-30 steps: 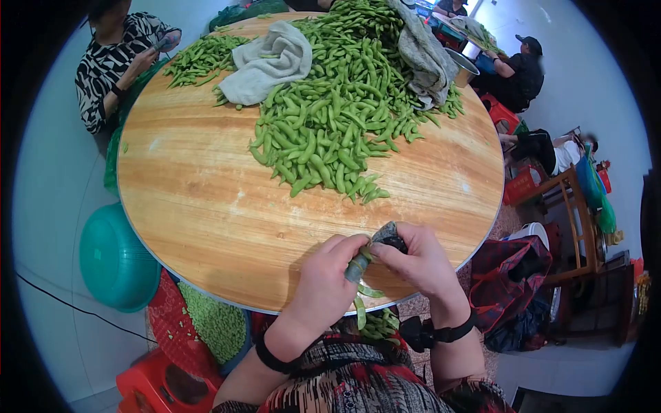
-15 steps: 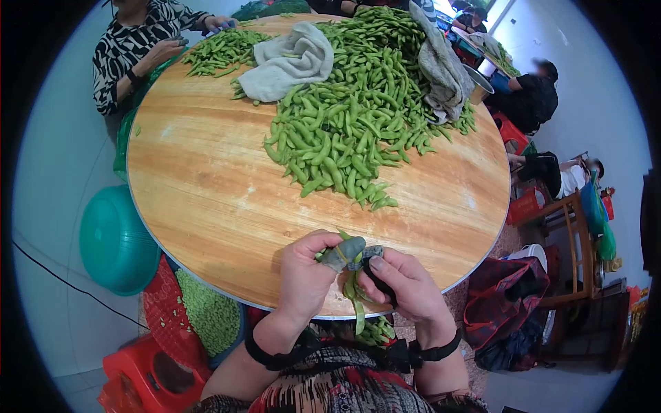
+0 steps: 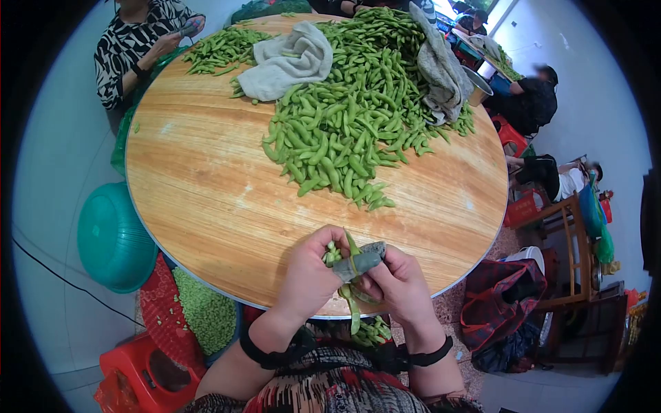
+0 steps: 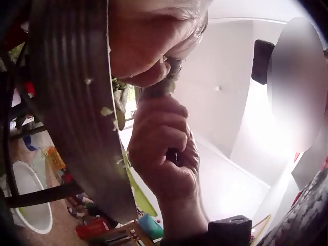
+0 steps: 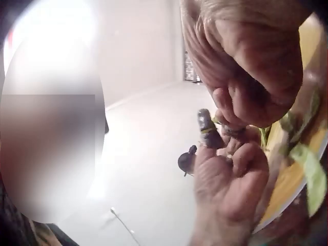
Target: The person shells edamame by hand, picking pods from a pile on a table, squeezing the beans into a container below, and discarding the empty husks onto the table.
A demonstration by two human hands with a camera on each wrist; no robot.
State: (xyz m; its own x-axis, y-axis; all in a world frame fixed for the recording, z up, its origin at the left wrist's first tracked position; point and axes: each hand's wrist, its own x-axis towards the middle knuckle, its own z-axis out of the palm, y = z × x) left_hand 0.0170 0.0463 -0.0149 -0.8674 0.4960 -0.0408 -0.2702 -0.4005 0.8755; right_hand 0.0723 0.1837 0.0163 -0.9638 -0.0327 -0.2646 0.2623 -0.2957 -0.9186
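Note:
Over the near table edge, my left hand grips a green edamame pod that stands up between the two hands. Its thumb wears a grey cover with a yellow band. Several shelled beans lie within its curled fingers. My right hand meets it from the right, fingers curled on the pod; a dark speckled cover shows at its fingertips. Flattened pods hang below the hands. In the right wrist view, the covered left thumb points up beside the right hand.
A large pod heap covers the far middle of the round wooden table, with cloths on it. Shelled beans fill a basin at lower left, near a teal basin and red stool. Another person sits far left.
Both hands have come together and shifted slightly left since a second ago; the left thumb now lies across the pod, and beans show in the left hand. The head view has shifted slightly.

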